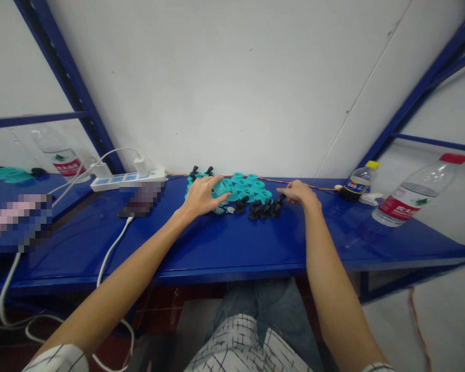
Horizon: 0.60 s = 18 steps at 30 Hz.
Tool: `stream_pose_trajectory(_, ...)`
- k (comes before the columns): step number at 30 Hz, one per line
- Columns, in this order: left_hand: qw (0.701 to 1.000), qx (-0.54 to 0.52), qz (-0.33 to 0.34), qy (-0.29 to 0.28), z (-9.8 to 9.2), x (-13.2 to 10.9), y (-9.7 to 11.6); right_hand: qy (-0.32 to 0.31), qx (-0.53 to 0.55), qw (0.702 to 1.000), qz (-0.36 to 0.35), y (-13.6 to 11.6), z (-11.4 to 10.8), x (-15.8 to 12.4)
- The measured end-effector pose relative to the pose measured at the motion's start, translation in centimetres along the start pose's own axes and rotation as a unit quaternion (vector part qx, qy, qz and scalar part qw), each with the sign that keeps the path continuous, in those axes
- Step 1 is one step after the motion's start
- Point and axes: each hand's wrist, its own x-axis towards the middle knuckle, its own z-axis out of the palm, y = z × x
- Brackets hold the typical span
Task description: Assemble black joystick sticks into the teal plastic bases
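Note:
My left hand [203, 197] is curved around a teal round plastic part [225, 187], its thumb and forefinger on either side of it. Beyond and beside it lies a cluster of teal ring-shaped parts [251, 187] on the blue table. With thumb and fingers pinched together, my right hand [300, 193] grips the top of a small black plastic part [278, 205] at the right end of a row. More of these black parts [258, 209] stand just left of it. A small pale disc [230, 210] lies near the left thumb.
A phone [141, 199] on a white cable and a power strip [127, 179] lie on the left. To the right stand a Pepsi bottle [358, 182] and a larger water bottle [418, 191]. A thin wire [318, 186] runs along the wall. The blue table [232, 253] ends close to my lap.

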Motion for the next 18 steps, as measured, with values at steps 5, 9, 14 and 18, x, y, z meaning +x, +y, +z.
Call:
stream_pose_trajectory(5, 0.999, -0.037, -0.019, 0.001, -0.2, 0.0, 0.6, 0.205, 0.131, 0.960, -0.137, -1.4, -0.1, -0.2)
stream_pose_trajectory(9, 0.992, -0.107, -0.064, 0.019, -0.3, 0.0, 1.2, 0.102, 0.246, 0.904, -0.334, -4.6, 0.6, -2.5)
stream_pose_trajectory(14, 0.974, -0.166, -0.148, 0.045, -0.8, 0.4, 1.6, 0.000, 0.254, 0.864, -0.434, -8.0, 2.3, -5.8)
stream_pose_trajectory(18, 0.962, -0.192, -0.186, 0.048, -1.0, 0.6, 1.9, 0.062, 0.203, 0.861, -0.463, -9.6, 3.5, -7.3)
